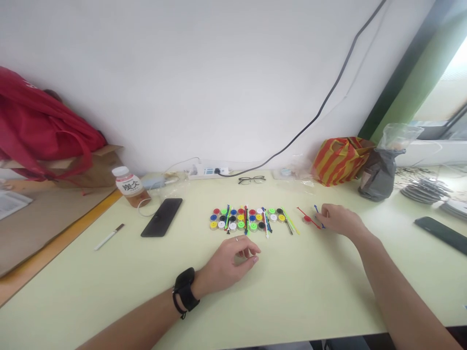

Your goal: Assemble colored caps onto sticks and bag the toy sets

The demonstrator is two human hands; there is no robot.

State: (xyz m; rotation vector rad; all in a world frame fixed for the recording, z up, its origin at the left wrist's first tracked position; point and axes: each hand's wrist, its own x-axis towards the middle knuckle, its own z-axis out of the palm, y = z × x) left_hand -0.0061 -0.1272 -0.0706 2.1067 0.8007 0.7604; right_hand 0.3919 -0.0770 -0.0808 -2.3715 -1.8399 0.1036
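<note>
My left hand [233,260] rests on the table in front of the rows of small round pieces, loosely curled with a gap between thumb and fingers and nothing in it. Those round pieces [241,217] have red, blue, green, yellow, white and black tops. Thin coloured arrow-shaped sticks [268,221] lie across and between them. Farther right, my right hand [330,218] has its fingers closed around the middle of a blue arrow-shaped stick [317,209]; the fingertips are partly hidden. Just left of it lies a red arrow-shaped stick with a round centre [307,219].
A black phone [161,218], a drink bottle [130,187] and a white pen-like stick [109,236] lie left. Eyeglasses [251,180] and a power strip [207,172] sit by the wall. A striped bag [341,160], a grey bag [379,175] and a dark flat case [441,236] are right.
</note>
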